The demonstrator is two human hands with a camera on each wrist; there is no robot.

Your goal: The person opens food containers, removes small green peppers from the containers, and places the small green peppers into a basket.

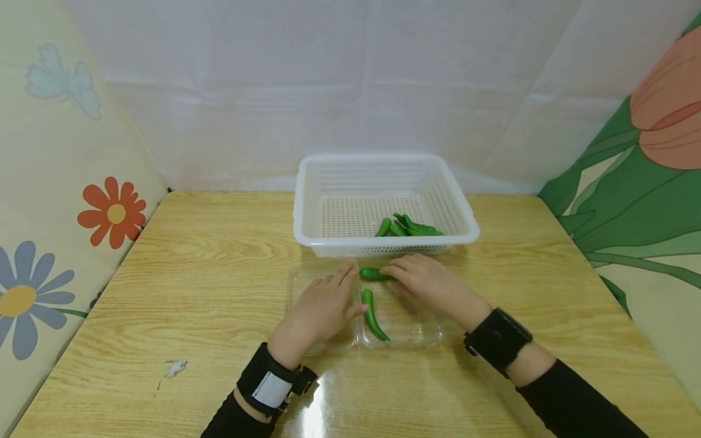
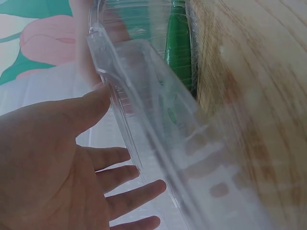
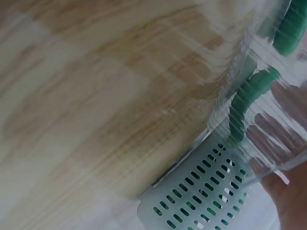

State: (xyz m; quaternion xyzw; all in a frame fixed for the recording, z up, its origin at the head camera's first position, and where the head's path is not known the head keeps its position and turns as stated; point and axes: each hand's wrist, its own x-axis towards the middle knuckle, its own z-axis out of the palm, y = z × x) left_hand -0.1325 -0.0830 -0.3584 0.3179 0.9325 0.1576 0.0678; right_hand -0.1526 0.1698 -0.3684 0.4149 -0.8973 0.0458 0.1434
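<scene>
A clear plastic clamshell box (image 1: 408, 322) lies unfolded on the table. One curved green chili pepper (image 1: 370, 313) rests in its right half, by the fold. Near the far side of that half, another green chili pepper (image 1: 372, 274) lies crosswise, its right end under the fingers of my right hand (image 1: 432, 286). The thumb is hidden, but the fingers bend down around that end. My left hand (image 1: 323, 307) lies over the left half. In the left wrist view, its thumb touches the plastic rim (image 2: 122, 81) and its fingers are spread and fairly straight.
A white perforated basket (image 1: 386, 244) stands just behind the box, with several green chili peppers (image 1: 413, 227) inside. White sheeting (image 1: 350, 91) hangs behind the wooden table (image 1: 219, 243). Printed floral panels flank both sides.
</scene>
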